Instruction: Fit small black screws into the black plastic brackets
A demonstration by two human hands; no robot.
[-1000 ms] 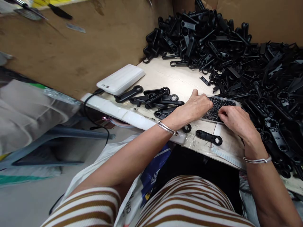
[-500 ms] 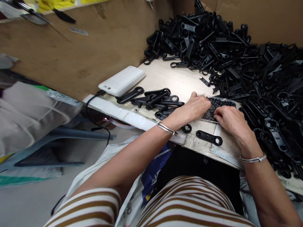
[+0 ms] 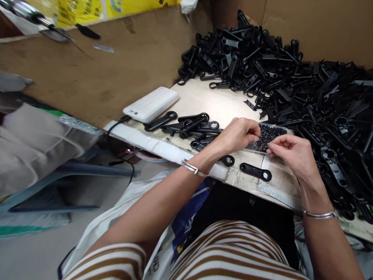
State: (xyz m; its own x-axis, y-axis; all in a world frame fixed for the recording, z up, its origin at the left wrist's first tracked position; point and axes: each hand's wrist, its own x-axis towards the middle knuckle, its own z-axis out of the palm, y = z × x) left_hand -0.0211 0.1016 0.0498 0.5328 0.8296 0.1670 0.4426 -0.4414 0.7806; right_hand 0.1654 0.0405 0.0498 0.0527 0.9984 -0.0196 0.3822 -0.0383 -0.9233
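A shallow clear tray [image 3: 279, 126] full of tiny dark screw-like pieces [image 3: 266, 136] lies on the table between my hands. Over its left side is my left hand [image 3: 241, 134], thumb and fingers pinched; whatever they hold is too small to make out. My right hand [image 3: 291, 149] hovers at the tray's near right corner, its thumb and fingertips pressed together on something I cannot identify. Below the hands a black plastic arm-shaped part [image 3: 255, 172] lies flat with its hollow side up. Near my left wrist sits the ring end of another black part [image 3: 228, 160].
Several black parts [image 3: 192, 126] lie loosely left of my forearm, beside a white power bank [image 3: 151, 104] with a cable. A large heap of black parts [image 3: 256, 58] covers the back and right. Cardboard walls [image 3: 320, 31] enclose the table, and white foam [image 3: 151, 142] lines its front edge.
Both hands have lifted a little out of the tray and drawn slightly apart, fingers still pinched. The camera view has shifted slightly. The black parts stay where they were.
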